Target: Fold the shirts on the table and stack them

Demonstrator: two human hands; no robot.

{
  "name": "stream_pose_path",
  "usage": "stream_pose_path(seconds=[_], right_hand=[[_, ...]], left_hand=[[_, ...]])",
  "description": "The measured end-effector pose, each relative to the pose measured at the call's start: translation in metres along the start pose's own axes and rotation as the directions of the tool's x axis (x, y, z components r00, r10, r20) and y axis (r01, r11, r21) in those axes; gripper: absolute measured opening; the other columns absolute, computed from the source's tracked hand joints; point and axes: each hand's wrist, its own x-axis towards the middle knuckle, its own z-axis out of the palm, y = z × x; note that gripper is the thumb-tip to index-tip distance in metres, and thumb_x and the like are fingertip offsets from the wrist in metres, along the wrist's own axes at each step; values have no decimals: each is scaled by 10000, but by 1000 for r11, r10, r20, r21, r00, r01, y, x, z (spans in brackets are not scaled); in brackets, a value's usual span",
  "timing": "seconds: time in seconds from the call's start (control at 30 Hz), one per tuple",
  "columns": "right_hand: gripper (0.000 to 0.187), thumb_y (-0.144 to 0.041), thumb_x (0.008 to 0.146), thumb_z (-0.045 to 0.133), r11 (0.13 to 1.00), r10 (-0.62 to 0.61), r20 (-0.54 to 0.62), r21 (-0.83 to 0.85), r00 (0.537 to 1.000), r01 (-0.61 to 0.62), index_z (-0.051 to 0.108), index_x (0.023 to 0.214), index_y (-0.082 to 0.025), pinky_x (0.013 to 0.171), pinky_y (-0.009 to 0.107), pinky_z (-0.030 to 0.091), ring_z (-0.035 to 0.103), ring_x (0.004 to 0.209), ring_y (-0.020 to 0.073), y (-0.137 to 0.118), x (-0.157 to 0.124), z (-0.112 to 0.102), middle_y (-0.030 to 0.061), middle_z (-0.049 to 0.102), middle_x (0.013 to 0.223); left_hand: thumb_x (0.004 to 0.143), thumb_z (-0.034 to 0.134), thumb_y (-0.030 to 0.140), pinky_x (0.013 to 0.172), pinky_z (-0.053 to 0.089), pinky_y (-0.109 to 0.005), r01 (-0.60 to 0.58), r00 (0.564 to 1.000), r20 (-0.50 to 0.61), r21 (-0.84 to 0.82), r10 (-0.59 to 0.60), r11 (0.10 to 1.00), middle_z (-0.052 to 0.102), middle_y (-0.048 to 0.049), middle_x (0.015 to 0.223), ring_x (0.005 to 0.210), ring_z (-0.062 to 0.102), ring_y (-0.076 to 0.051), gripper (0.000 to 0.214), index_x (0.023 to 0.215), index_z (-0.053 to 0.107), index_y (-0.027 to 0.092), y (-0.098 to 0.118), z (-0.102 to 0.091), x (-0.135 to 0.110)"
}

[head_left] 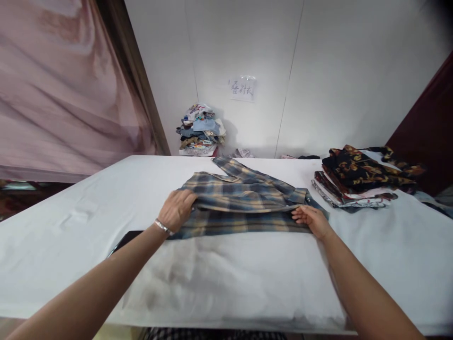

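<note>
A plaid shirt (244,193) in blue, tan and dark grey lies across the middle of the table. One sleeve slants toward the back, and a cuff shows near the right end. My left hand (178,209), with a bracelet at the wrist, is closed on the shirt's left edge. At the right, my right hand (313,219) pinches the upper layer's front edge. Between my hands that layer is lifted a little, leaving a dark gap above the lower layer. The left fingertips are partly hidden by cloth.
White cloth covers the table (226,278). A dark flat object (125,240) lies partly under my left forearm. Folded clothes (354,189) are stacked at the right, with a dark floral garment (368,167) on top. Another clothes pile (201,130) stands against the back wall.
</note>
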Motion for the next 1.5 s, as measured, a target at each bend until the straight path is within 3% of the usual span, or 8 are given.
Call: stream_pose_path(seconds=[0.17, 0.5, 0.63, 0.8, 0.97, 1.07, 1.33, 1.5], right_hand=[[387, -516, 652, 833, 1000, 6, 6, -23, 1000, -6, 721, 804, -179, 587, 238, 577, 714, 702, 168, 2, 1, -2, 76, 767, 833], [321, -436, 705, 793, 988, 140, 159, -91, 977, -126, 729, 888, -180, 380, 187, 457, 628, 502, 114, -11, -3, 1, 92, 775, 899], [327, -518, 758, 715, 977, -187, 55, 111, 981, 181, 713, 900, -223, 422, 214, 471, 582, 464, 101, -25, -7, -10, 43, 771, 840], [338, -515, 841, 620, 798, -464, -118, -486, 878, 357, 726, 1015, -245, 1024, 443, 483, 650, 1110, 252, -14, 1, -7, 71, 738, 1138], [611, -502, 922, 493, 286, 46, 144, -950, 988, 125, 480, 1464, -219, 1205, 572, 114, 151, 1519, 341, 4, 3, 10, 87, 294, 1621], [639, -494, 961, 425, 196, 153, 131, -976, 979, 100, 340, 1544, -246, 1199, 593, 75, 46, 1531, 349, 1, 0, 17, 64, 168, 1658], [693, -456, 853, 627, 451, 93, 166, -886, 982, 107, 454, 1487, -236, 1217, 554, 110, 167, 1520, 323, -14, -5, 1, 93, 292, 1618], [640, -403, 764, 712, 750, -9, 199, -647, 980, 139, 593, 1376, -260, 1160, 490, 339, 454, 1390, 316, -15, -14, -17, 82, 543, 1465]], left_hand=[[892, 442, 125, 833, 440, -414, -30, 991, -128, 69, 38, 997, 682, -93, 980, 855, 600, -240, 318, 1100, 666, 212, -13, -29, 29], [808, 395, 3, 762, 496, -360, 167, 862, 491, -47, -123, 985, 663, -107, 887, 839, 647, -240, 326, 893, 660, 172, 10, 36, -60], [814, 386, 40, 780, 499, -395, 211, 865, 478, -66, -155, 975, 677, -114, 901, 872, 659, -270, 312, 870, 660, 180, 5, 37, -57], [828, 360, 86, 730, 519, -376, 168, 924, 355, -40, -143, 985, 684, -62, 857, 802, 660, -240, 312, 855, 643, 215, -3, 40, -62], [832, 357, 121, 667, 526, -355, 149, 938, 313, 28, -150, 988, 673, -40, 795, 739, 658, -217, 294, 776, 625, 228, -6, 36, -61], [814, 354, 116, 522, 472, -300, 256, 878, 414, 17, -240, 967, 693, -19, 820, 674, 656, -188, 315, 774, 642, 236, -5, 36, -61], [877, 499, 460, 989, 500, -471, 245, 914, 363, -130, -184, 961, 634, -57, 1355, 1195, 611, -288, 468, 1301, 613, 299, -6, 38, -84], [818, 439, 96, 947, 527, -420, 248, 869, 470, -142, -156, 958, 666, -105, 1295, 1180, 625, -266, 515, 1257, 665, 241, 8, 35, -79]])
